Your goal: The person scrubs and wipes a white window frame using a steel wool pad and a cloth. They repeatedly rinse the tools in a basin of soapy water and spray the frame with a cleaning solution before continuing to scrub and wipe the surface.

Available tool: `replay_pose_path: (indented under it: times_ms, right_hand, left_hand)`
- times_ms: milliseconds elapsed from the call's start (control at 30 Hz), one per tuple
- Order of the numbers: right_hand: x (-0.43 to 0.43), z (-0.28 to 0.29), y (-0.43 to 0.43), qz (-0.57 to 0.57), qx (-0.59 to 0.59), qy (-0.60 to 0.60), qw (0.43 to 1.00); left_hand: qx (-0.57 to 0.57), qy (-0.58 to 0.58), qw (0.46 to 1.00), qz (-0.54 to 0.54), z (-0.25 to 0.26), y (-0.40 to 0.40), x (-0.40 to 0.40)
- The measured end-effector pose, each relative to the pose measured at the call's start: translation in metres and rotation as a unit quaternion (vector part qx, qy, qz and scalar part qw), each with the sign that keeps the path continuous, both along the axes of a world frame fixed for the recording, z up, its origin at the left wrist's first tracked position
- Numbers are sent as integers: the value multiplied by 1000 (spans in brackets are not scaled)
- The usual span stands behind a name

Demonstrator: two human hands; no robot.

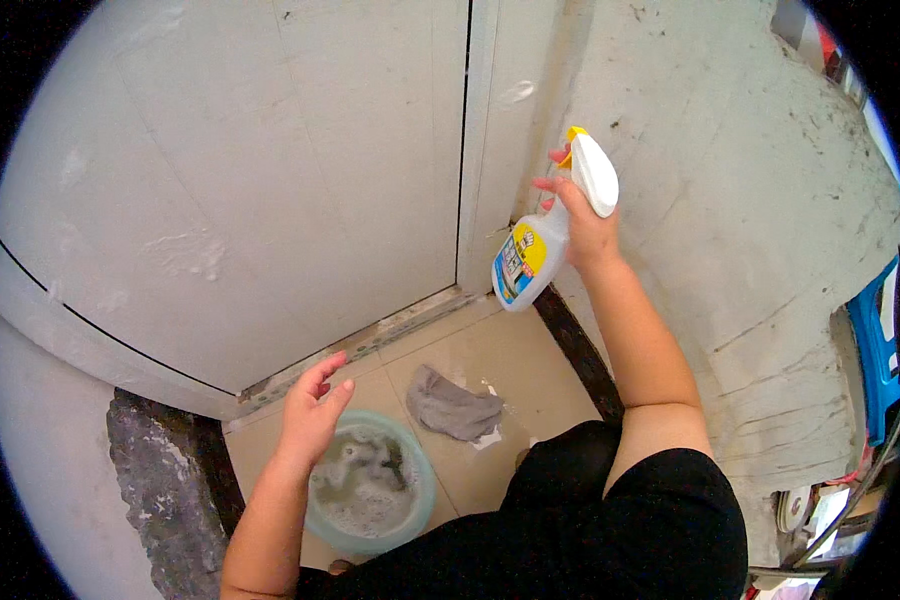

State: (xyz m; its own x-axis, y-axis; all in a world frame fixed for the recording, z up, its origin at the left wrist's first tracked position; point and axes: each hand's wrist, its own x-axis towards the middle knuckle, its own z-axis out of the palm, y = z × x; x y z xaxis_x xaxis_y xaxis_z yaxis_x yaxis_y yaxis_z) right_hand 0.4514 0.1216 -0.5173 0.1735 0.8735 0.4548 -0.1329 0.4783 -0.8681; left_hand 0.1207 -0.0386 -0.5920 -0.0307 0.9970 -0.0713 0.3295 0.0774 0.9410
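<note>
My right hand (589,229) grips the neck of a spray bottle (529,259) with a white head and yellow trigger, held tilted near the door frame and the right wall. The bottle's label bears writing. My left hand (319,409) holds nothing, its fingers apart, above the rim of a pale green basin (426,480) of foamy, cloudy water on the floor. To the right of the basin, a crumpled grey cloth (454,405) lies on the tiles beside wet, foamy spots. In front of me stands a light grey door (292,187) with foam streaks on its surface.
A low sill (375,335) runs beneath the door. Dark skirting (581,349) borders the stained right wall (720,225). At the lower left is a rough grey patch of wall (157,480). A blue plastic object (876,352) and cables are at the far right.
</note>
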Motion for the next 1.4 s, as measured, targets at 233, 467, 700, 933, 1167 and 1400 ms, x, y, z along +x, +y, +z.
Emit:
replay_pose_path:
  times_ms: [233, 467, 700, 933, 1167, 1400]
  right_hand:
    - [17, -4, 0, -1, -14, -90, 996]
    - [51, -89, -21, 43, -155, -177, 971]
    - [55, -142, -29, 88, -239, -196, 947]
    - [59, -157, -29, 72, -216, -180, 957]
    - [67, -218, -27, 95, -313, -241, 914]
    - [65, -239, -31, 143, -285, -333, 887]
  left_hand:
    - [-13, -10, 1000, -2, -5, 8, 2]
    - [-4, -36, 999, -5, -6, 7, 8]
    - [-22, -26, 999, -24, -17, 8, 8]
    - [-20, 5, 1000, -20, -17, 12, 11]
    - [-32, 3, 999, -17, -16, 10, 12]
    - [-35, 32, 998, -27, -23, 10, 4]
